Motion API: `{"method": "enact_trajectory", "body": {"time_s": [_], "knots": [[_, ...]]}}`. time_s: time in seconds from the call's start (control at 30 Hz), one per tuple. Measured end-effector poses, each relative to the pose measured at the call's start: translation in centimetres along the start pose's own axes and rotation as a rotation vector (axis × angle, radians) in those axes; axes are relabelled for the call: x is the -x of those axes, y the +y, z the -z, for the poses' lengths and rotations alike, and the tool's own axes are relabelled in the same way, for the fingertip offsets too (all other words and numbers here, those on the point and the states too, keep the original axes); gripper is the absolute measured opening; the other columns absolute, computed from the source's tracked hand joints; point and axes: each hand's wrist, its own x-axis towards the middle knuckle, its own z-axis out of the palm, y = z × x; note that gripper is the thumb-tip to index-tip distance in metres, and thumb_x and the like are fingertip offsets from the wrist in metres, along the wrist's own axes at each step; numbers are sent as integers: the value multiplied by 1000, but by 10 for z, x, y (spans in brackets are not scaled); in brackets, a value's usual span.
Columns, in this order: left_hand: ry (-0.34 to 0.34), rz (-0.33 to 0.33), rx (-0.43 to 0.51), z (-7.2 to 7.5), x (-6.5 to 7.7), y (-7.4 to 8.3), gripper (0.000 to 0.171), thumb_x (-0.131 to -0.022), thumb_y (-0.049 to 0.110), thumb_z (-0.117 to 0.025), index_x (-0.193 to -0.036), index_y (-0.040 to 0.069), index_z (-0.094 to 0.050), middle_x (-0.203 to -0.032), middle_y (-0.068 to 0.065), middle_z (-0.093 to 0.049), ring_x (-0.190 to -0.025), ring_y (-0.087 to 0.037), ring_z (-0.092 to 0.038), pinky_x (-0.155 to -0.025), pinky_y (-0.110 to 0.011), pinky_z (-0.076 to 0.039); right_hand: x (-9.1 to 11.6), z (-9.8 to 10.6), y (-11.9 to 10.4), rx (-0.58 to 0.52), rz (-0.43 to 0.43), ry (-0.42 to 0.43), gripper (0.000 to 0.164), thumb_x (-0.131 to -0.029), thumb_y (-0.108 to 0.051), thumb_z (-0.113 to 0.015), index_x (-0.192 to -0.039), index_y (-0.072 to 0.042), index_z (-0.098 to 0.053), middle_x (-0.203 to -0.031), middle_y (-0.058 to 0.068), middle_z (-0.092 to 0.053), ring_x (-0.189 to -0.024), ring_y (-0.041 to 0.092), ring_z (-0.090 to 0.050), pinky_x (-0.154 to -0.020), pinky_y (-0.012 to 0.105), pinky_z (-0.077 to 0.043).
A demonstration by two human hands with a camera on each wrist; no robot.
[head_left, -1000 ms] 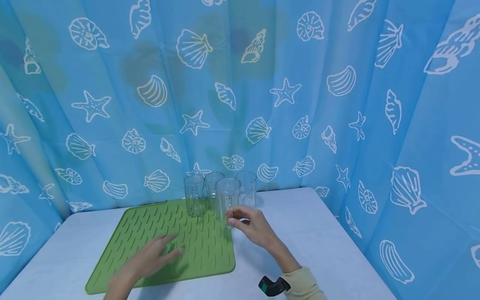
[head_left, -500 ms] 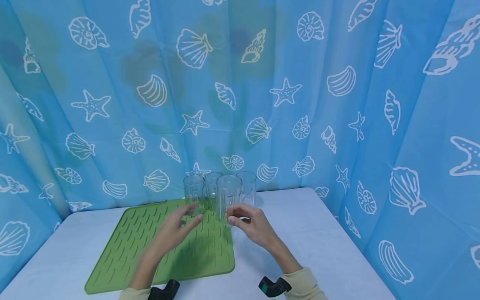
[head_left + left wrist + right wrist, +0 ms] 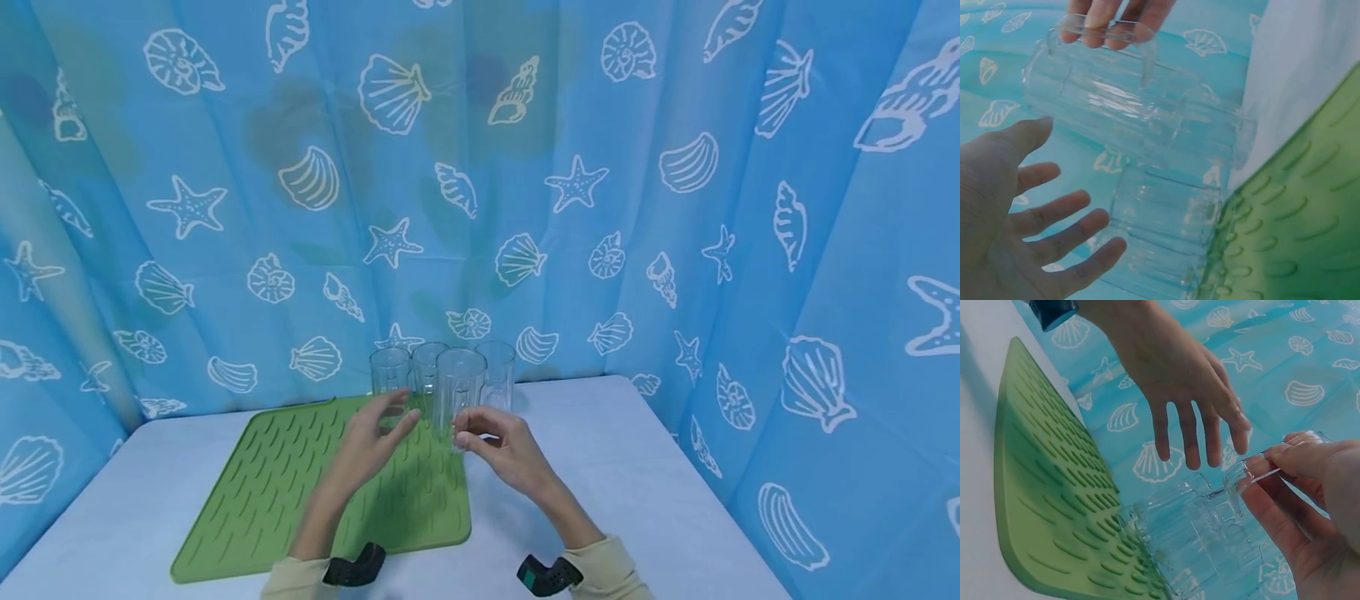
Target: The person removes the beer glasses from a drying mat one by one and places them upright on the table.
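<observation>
In the head view, my right hand point(image 3: 502, 446) grips a clear glass mug point(image 3: 461, 387) by its handle, the thumb and fingertips closed round it. The right wrist view shows the handle point(image 3: 1249, 478) between thumb and fingers. My left hand point(image 3: 369, 437) is held over the green mat, just left of this mug, with fingers spread and nothing in them. The left wrist view has its fingers point(image 3: 1063, 212) apart from the glass. Behind the held mug are three more clear glass mugs: a left one point(image 3: 390, 375), a middle one point(image 3: 429, 360) and a right one point(image 3: 498, 375).
A green ridged drying mat point(image 3: 277, 475) lies on the white-covered table point(image 3: 600, 483). Blue curtains point(image 3: 570, 275) with white shell prints rise right behind the table and along both sides. Each wrist wears a black device; the right one point(image 3: 549, 575) shows a green patch.
My left hand has moved forward and right, from over the mat's front to beside the held mug. That mug has shifted slightly while my right hand keeps its grip on the handle.
</observation>
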Motion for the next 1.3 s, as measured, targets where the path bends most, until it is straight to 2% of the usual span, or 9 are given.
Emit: {"method": "enact_trajectory", "body": {"time_s": [0.17,0.37,0.53,0.77,0.93,1.1,1.3], "knots": [[10,0,2,0,0,1,48,-98,33,-61,-140,10,-52,-136,-15,-59,-119,-35,-61,-92,-49,-56,-1,-1,0,-41,20,0,18,-98,-18,-61,-112,-8,-65,-108,14,-70,-98,14,-70,-83,29,-60],[18,-35,-6,-2,-1,-1,51,-98,37,-59,-139,8,-52,-134,-15,-60,-117,-35,-62,-89,-46,-58,-2,0,2,-159,34,10,21,-98,-11,-60,-117,-2,-62,-108,20,-65,-99,16,-71,-85,33,-60],[5,-31,-10,-4,-1,0,50,-99,39,-58,-139,11,-52,-133,-16,-60,-116,-35,-62,-89,-44,-58,-3,0,3,-217,-7,22,24,-98,-14,-60,-119,-1,-61,-109,21,-64,-98,14,-71,-86,34,-60],[-5,-30,20,-7,-1,3,49,-99,38,-57,-139,10,-52,-133,-16,-59,-118,-33,-62,-91,-45,-58,-2,1,2,-333,-91,72,29,-98,-17,-61,-120,2,-59,-111,15,-65,-102,16,-70,-91,36,-58],[-10,-13,29,-12,-1,3,54,-100,41,-54,-143,9,-48,-138,-16,-55,-124,-35,-57,-94,-47,-56,-3,-1,2,-453,-103,91,31,-99,-12,-58,-122,8,-53,-109,6,-65,-102,14,-69,-96,37,-56],[-1,-2,69,-18,-2,3,57,-101,44,-52,-147,13,-43,-142,-15,-52,-128,-33,-55,-96,-46,-55,-2,-3,2,-570,-162,132,27,-99,-11,-57,-122,3,-52,-108,1,-64,-102,12,-68,-98,35,-55],[-23,51,187,-24,-1,0,64,-100,47,-52,-153,17,-32,-146,-19,-48,-129,-40,-54,-98,-50,-53,-3,-6,0,-663,-245,183,20,-98,-15,-60,-117,-9,-56,-107,-1,-65,-103,13,-67,-101,35,-53]]}}
